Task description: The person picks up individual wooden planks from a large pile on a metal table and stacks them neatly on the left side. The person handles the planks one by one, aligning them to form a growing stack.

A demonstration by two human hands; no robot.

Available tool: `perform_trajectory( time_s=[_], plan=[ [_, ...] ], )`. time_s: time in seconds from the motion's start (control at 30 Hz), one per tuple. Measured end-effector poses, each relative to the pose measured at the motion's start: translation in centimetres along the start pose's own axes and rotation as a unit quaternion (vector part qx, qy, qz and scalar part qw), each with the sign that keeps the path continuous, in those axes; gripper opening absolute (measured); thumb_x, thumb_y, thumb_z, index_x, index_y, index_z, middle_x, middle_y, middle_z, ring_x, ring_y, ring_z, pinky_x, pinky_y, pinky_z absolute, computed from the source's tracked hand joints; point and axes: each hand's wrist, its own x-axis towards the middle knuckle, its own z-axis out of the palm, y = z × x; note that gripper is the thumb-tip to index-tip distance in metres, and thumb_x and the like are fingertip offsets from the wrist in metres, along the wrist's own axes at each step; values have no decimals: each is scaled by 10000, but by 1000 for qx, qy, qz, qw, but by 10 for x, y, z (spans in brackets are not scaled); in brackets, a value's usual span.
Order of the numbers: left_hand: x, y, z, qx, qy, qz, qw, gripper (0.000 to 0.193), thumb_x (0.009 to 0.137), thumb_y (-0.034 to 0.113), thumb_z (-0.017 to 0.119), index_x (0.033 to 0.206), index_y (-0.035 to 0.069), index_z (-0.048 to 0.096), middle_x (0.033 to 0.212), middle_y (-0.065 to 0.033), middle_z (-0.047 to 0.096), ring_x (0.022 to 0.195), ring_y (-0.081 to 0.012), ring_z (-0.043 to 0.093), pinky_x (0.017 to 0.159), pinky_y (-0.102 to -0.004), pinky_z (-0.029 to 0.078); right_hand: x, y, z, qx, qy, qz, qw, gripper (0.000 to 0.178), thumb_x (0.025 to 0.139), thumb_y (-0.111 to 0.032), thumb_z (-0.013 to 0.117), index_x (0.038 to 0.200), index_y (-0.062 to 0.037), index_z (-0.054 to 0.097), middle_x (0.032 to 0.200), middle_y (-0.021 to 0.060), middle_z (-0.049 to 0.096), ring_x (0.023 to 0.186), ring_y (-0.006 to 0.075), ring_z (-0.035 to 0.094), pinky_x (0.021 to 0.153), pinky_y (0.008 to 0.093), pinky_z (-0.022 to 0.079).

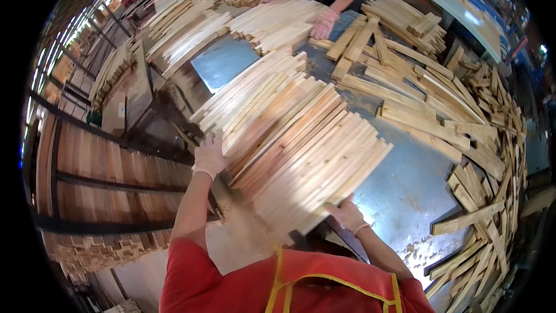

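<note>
A row of pale and reddish wooden slats [289, 122] lies side by side across the metal table in front of me. My left hand [210, 155], in a light glove, rests against the left ends of the slats with its fingers stretched out. At the near right corner of the row, my right hand [347, 214] is closed on the edge of the outermost slats, its fingers partly hidden. Some slats stick out farther than others, so the row's ends are uneven.
Across the table a co-worker's gloved hand [324, 23] touches another row of slats [278, 20]. Loose boards [405, 87] lie jumbled at the right, with a tall heap [498, 104] beyond. A dark-framed rack of boards [116, 168] stands left. Bare metal tabletop [405, 191] shows right of the row.
</note>
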Motion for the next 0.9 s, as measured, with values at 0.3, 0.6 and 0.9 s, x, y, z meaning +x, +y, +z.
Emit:
perform_trajectory(
  time_s=[0.3,0.6,0.9],
  plan=[
    [-135,226,93,-203,191,470,838,586,951,418,648,1436,92,602,1451,-138,578,1360,-364,526,1143,-547,427,43,85,-127,165,183,-134,960,609,955,-327,736,1485,-57,604,1162,183,756,1019,269,713,883,397,569],
    [-124,239,114,-104,169,462,864,405,819,372,659,1183,203,713,1241,-103,615,1171,-328,605,1025,-501,485,147,122,-355,-398,446,-113,794,887,848,-366,796,1603,-84,425,1384,222,651,1296,421,613,1101,494,489],
    [-128,240,95,-166,207,466,844,464,735,254,722,1187,150,704,1232,-95,610,1193,-331,599,1030,-485,488,115,106,-366,-404,212,-84,886,847,817,-455,825,1542,-121,543,1156,210,771,1101,355,746,928,440,577]
  ],
)
